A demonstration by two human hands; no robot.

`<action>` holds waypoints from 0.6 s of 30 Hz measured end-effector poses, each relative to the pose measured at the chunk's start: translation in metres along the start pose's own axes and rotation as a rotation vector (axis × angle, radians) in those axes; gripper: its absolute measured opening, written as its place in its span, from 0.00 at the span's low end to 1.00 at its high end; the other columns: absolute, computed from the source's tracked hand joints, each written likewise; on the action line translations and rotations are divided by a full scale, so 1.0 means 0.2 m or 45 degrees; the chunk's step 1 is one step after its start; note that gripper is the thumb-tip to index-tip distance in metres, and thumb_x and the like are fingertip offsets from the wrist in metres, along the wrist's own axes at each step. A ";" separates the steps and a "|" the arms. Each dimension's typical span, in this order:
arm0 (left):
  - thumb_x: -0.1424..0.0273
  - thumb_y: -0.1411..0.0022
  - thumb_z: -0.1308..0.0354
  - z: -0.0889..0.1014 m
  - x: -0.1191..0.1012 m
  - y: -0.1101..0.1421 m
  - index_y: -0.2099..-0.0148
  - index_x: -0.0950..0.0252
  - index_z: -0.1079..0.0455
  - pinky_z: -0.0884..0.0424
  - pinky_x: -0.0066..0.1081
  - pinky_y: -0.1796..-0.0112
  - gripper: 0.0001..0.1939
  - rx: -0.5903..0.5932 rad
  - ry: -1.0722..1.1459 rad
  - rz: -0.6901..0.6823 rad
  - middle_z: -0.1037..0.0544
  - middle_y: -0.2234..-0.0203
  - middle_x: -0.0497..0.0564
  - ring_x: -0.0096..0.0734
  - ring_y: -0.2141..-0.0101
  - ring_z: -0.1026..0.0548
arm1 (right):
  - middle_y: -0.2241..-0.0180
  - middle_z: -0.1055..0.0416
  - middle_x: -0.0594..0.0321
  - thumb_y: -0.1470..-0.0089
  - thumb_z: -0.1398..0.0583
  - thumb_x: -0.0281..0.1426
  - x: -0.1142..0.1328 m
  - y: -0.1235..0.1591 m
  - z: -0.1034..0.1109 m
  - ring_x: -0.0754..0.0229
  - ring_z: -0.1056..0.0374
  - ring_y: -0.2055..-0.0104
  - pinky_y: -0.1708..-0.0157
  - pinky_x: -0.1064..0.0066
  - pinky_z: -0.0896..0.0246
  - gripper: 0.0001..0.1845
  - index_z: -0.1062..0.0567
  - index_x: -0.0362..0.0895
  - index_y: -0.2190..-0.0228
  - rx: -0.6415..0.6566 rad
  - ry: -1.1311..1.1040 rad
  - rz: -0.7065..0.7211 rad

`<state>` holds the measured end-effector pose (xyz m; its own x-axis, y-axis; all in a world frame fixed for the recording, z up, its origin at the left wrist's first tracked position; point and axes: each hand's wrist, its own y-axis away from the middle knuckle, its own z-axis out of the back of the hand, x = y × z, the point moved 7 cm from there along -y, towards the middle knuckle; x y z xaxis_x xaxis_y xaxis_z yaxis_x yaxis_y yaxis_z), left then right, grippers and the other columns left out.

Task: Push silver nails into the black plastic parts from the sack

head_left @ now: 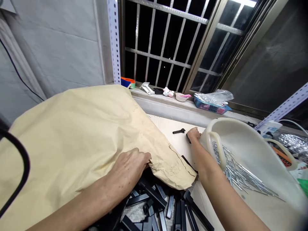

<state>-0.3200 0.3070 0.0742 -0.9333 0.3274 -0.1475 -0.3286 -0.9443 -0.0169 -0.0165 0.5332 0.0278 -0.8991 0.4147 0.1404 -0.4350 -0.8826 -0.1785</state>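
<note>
My left hand [131, 165] is closed on the torn edge of a big sheet of tan paper [79, 134] that covers a heap. Under that edge lie several black plastic strips [163, 205]. My right hand [193, 134] reaches out over the pale tabletop [168, 126], fingers curled on a small black part [188, 138]. Another small black part [179, 131] lies on the tabletop just left of that hand. A white plastic basin [243, 147] with many thin metal pins [238, 173] stands right beside my right forearm.
A windowsill [173, 101] at the back carries a blue-and-orange tub, a white holder, a small pink toy, a bowl and a blue basket [211, 107] with a plastic bag. Barred window behind. Perforated metal uprights stand left and right. Clutter at far right.
</note>
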 end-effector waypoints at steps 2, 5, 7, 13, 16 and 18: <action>0.64 0.38 0.53 0.00 0.01 0.00 0.67 0.58 0.29 0.42 0.31 0.72 0.13 0.016 0.010 0.032 0.27 0.75 0.51 0.37 0.71 0.29 | 0.53 0.35 0.56 0.42 0.45 0.37 -0.04 -0.01 -0.03 0.58 0.34 0.55 0.57 0.59 0.35 0.18 0.33 0.41 0.52 -0.012 0.003 -0.074; 0.64 0.39 0.53 0.01 0.02 -0.01 0.65 0.57 0.28 0.41 0.31 0.71 0.12 0.035 -0.013 0.064 0.27 0.73 0.53 0.39 0.70 0.28 | 0.52 0.35 0.56 0.41 0.46 0.37 -0.07 0.01 -0.02 0.58 0.35 0.55 0.57 0.60 0.35 0.17 0.33 0.42 0.53 -0.058 0.016 -0.145; 0.65 0.39 0.53 0.00 0.03 -0.02 0.63 0.57 0.28 0.41 0.32 0.71 0.12 0.054 -0.041 0.084 0.26 0.72 0.54 0.40 0.69 0.27 | 0.52 0.35 0.57 0.41 0.45 0.36 -0.06 0.03 -0.01 0.59 0.34 0.55 0.57 0.60 0.35 0.17 0.33 0.43 0.52 -0.087 0.032 -0.180; 0.68 0.39 0.54 0.01 0.02 -0.02 0.62 0.59 0.29 0.39 0.32 0.70 0.12 0.046 -0.056 0.067 0.25 0.72 0.55 0.43 0.67 0.26 | 0.55 0.34 0.52 0.41 0.45 0.36 -0.01 0.15 -0.03 0.59 0.32 0.59 0.62 0.65 0.34 0.18 0.33 0.39 0.53 -0.021 0.059 -0.112; 0.68 0.40 0.54 0.02 0.02 -0.01 0.63 0.60 0.29 0.39 0.33 0.69 0.12 0.051 -0.053 0.067 0.25 0.71 0.56 0.43 0.66 0.26 | 0.58 0.32 0.51 0.40 0.47 0.33 0.02 0.25 -0.06 0.58 0.32 0.59 0.62 0.65 0.35 0.14 0.31 0.37 0.55 0.011 0.093 0.001; 0.68 0.40 0.54 0.02 0.02 -0.01 0.63 0.60 0.29 0.39 0.33 0.69 0.12 0.042 -0.046 0.068 0.25 0.71 0.56 0.44 0.67 0.26 | 0.58 0.32 0.43 0.40 0.50 0.27 0.05 0.30 -0.06 0.55 0.31 0.59 0.64 0.65 0.36 0.14 0.31 0.35 0.56 0.006 0.123 0.081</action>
<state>-0.3241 0.3110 0.0775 -0.9542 0.2777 -0.1115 -0.2818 -0.9592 0.0227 -0.0514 0.4876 0.0077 -0.9257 0.3767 0.0345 -0.3765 -0.9088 -0.1797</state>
